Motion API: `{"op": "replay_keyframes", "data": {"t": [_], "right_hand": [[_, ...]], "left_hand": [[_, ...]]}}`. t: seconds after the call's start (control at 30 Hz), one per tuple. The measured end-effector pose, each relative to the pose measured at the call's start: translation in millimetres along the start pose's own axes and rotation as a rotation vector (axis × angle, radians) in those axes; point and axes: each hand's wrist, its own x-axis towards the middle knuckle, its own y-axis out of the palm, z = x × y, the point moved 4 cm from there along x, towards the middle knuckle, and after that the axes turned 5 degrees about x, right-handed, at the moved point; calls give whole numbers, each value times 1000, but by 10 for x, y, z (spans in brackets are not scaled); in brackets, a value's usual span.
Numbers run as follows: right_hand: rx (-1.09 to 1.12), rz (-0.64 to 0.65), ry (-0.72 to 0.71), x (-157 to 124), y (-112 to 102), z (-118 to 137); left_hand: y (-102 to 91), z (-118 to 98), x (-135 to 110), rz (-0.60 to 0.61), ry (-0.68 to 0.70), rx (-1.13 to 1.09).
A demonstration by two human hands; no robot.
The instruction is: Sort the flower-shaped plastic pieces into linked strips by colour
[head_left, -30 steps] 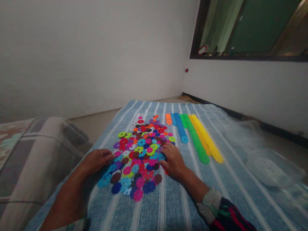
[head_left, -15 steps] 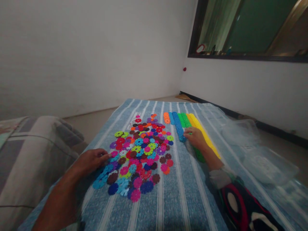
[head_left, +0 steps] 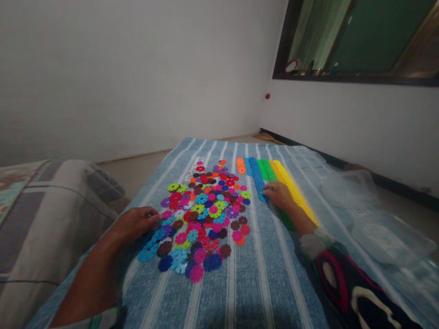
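A loose pile of flat, flower-shaped plastic discs [head_left: 202, 214] in several colours lies on a blue striped cloth [head_left: 260, 274]. To its right run sorted rows of discs: orange [head_left: 240, 165], blue [head_left: 255, 176], green [head_left: 265, 170] and yellow [head_left: 291, 189]. My left hand [head_left: 135, 222] rests at the pile's left edge, fingers curled onto the discs there. My right hand [head_left: 281, 194] reaches to the near end of the blue row, fingers bent and pinched at a blue disc; it covers part of the green row.
A grey striped cushion or bedding [head_left: 44, 228] lies at the left. Clear plastic bags and a container [head_left: 387, 228] sit on the cloth's right side. White walls meet at a corner behind, with a dark-framed window [head_left: 356, 41] at the upper right.
My right hand left the pile's right edge and moved right and away to the near end of the blue row. My left hand stayed at the pile's left edge.
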Motion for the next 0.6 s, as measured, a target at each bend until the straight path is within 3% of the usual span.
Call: {"op": "replay_keyframes", "data": {"t": [0.2,0.43,0.6], "right_hand": [[-21,-63,-37,-185,52,249],[155,160,-227,-498,385,975],[177,191,-264,-627,565,1195]], "left_hand": [[28,52,-25,7,-6,-82],[48,53,-112,40,-8,-166],[47,90,-204,121,20,-188]]}}
